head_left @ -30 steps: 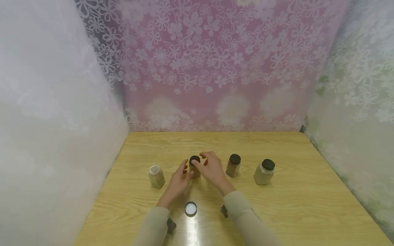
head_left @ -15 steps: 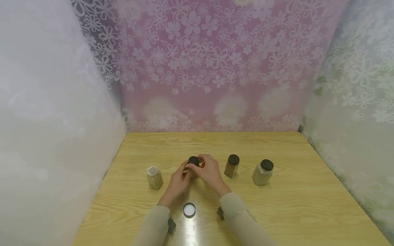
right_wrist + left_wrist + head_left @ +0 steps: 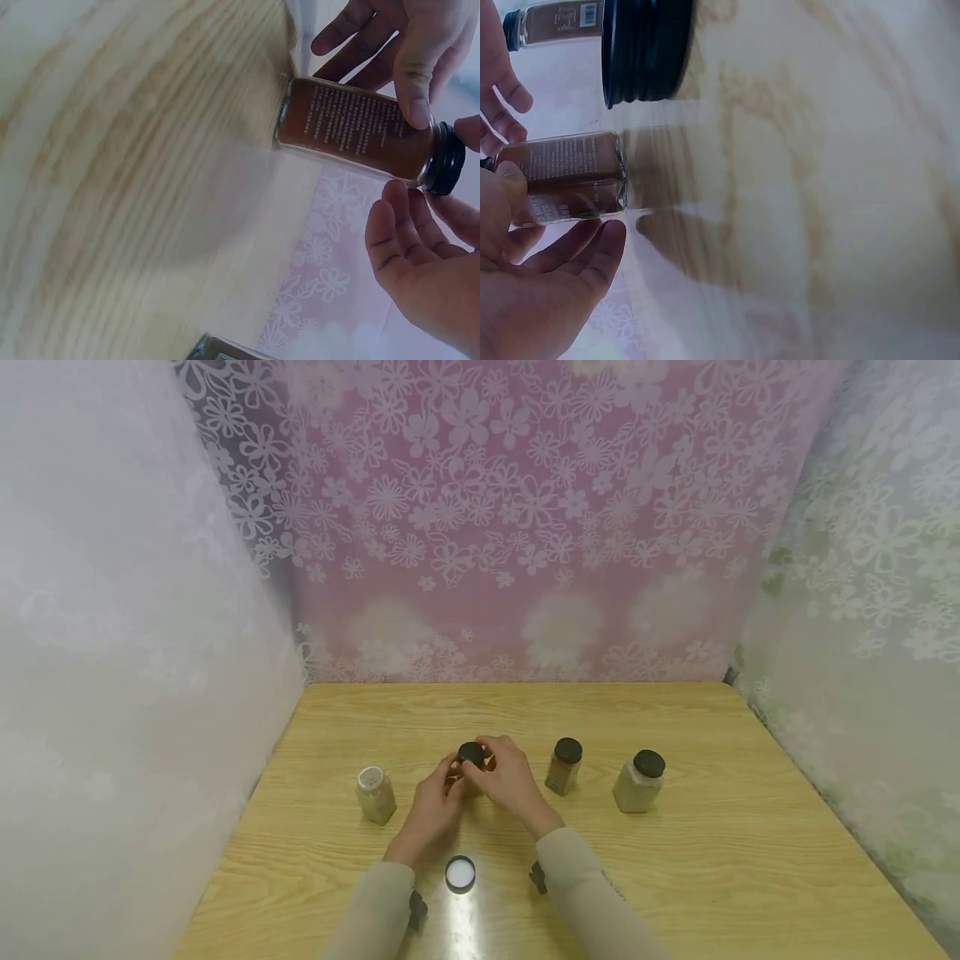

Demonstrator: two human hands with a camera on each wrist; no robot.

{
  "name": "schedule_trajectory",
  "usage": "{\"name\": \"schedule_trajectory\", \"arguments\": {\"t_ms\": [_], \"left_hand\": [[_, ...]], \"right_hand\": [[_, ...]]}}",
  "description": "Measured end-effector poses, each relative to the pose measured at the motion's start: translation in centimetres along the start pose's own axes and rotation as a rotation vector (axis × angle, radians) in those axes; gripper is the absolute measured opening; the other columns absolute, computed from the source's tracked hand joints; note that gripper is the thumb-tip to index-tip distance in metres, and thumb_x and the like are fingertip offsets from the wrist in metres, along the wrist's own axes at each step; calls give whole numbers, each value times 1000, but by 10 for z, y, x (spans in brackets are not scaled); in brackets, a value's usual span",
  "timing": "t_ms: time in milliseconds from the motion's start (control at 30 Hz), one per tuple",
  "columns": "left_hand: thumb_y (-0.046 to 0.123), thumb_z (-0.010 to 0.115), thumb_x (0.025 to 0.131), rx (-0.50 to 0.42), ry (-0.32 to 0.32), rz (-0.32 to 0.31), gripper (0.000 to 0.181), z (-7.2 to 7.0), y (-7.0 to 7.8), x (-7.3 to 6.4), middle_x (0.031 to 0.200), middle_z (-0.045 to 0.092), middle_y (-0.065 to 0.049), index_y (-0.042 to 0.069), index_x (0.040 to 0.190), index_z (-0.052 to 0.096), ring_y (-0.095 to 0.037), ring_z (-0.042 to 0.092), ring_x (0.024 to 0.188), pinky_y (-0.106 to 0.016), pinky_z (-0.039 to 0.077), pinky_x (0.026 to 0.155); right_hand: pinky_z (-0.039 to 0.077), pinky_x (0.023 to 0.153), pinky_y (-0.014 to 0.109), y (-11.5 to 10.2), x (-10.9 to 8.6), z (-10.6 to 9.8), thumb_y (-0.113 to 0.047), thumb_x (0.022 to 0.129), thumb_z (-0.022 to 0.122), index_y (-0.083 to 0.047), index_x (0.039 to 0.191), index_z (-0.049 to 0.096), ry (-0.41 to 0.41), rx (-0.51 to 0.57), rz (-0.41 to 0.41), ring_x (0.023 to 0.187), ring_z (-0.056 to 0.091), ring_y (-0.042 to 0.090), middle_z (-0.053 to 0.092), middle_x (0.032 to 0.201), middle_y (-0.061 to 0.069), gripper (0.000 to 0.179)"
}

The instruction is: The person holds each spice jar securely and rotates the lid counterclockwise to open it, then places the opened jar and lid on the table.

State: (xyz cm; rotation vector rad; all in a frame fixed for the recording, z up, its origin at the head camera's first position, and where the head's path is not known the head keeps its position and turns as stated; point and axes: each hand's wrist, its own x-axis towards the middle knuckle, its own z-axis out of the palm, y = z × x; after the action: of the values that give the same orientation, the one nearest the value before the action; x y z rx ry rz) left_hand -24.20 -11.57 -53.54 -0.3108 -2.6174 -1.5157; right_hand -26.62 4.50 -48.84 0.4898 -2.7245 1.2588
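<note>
A glass spice jar [image 3: 352, 127] of reddish-brown powder stands upright on the table, with printed text on its side. My left hand [image 3: 432, 806] holds its body, thumb and fingers on opposite sides. The jar's black lid [image 3: 471, 753] sits on its neck, pinched between the thumb and fingers of my right hand [image 3: 512, 777]. Both hands hide most of the jar in the head view. Nearer to me, a loose black lid [image 3: 461, 874] lies with its white inside up. To the left stands a lidless jar [image 3: 376, 796] of pale powder with a whitish top.
Right of my hands stands another black-lidded jar [image 3: 563, 768] of brown powder. Further right is a wider black-lidded jar [image 3: 639, 783] of pale contents. The wooden table [image 3: 720, 860] is bounded by a pink floral backdrop [image 3: 525, 527] and pale side curtains.
My right hand has moved in to the jar and taken hold of its lid; the left hand has closed in round the body. Little differs over the last half second.
</note>
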Motion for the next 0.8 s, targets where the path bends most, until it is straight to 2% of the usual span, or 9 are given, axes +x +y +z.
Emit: {"name": "schedule_trajectory", "arguments": {"t_ms": [100, 233, 367, 500, 633, 800], "left_hand": [[11, 54, 102, -1, -14, -12, 51, -2, 0, 1, 138, 56, -20, 9, 151, 38, -37, 57, 126, -49, 50, 103], [23, 55, 103, -63, -53, -21, 58, -5, 0, 1, 151, 44, -20, 11, 155, 32, -40, 45, 136, -55, 43, 108], [23, 54, 104, -124, -67, -6, 55, -4, -1, 3, 149, 48, -15, 15, 154, 33, -31, 46, 137, -50, 41, 111], [15, 53, 104, -157, -51, -6, 49, -2, -3, 5, 141, 57, -12, 15, 150, 39, -25, 51, 133, -44, 41, 112], [11, 53, 103, -160, -49, -4, 49, -1, -3, 6, 139, 59, -13, 16, 150, 40, -27, 51, 134, -43, 40, 113], [14, 52, 104, -179, -65, -8, 50, -2, -4, 4, 140, 57, -13, 19, 152, 38, -26, 51, 134, -43, 44, 110]], "right_hand": [[48, 66, 29, -2, 2, -2, -41, 93, 69, -9, 135, 58, -7, -10, 5, 85, 55, 17, 58, 105, 5, 54], [49, 67, 30, -5, 2, -3, -49, 89, 72, -8, 130, 61, 28, -4, 40, 89, 58, 22, 61, 108, 5, 59], [50, 69, 30, -5, 2, -2, -44, 89, 73, -8, 121, 66, 60, -2, 23, 94, 61, 27, 64, 108, 5, 48], [49, 67, 29, -4, 2, -2, -37, 90, 73, -10, 121, 67, 51, 7, -4, 93, 58, 24, 63, 109, 3, 41], [49, 67, 28, -3, 2, -2, -29, 91, 71, -13, 126, 66, 25, 20, -27, 92, 55, 19, 63, 114, 1, 39], [52, 72, 30, -4, 2, -3, -23, 91, 65, -14, 137, 60, -13, 24, -54, 98, 58, 20, 62, 128, 4, 47]]}}
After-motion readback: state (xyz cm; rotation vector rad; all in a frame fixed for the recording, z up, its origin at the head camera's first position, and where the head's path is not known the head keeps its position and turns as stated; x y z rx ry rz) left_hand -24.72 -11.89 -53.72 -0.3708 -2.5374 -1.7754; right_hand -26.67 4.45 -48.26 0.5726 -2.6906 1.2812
